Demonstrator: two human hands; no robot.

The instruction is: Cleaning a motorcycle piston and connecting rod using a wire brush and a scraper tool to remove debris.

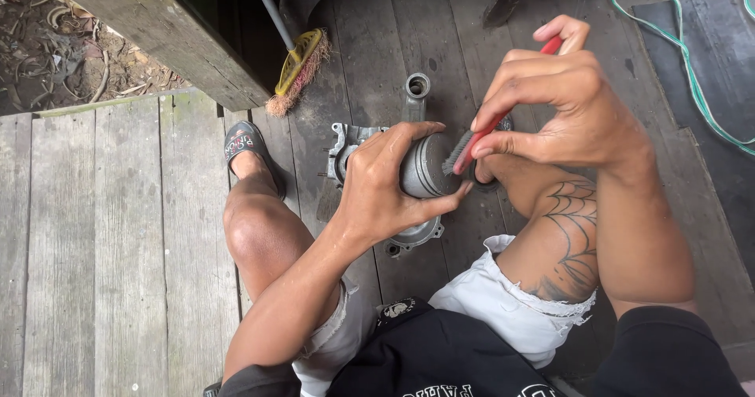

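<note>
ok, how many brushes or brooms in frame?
2. A red toothbrush in the right hand, bristles on the piston held by the left hand. A broom lies on the boards, upper middle. None else seen.

Perhaps outdoor workshop: plank deck (118, 248), broom (297, 71).

One head-worn camera looks steeply down from close above. It faces the person's lap, knees and the plank floor (118, 248) ahead.
</note>
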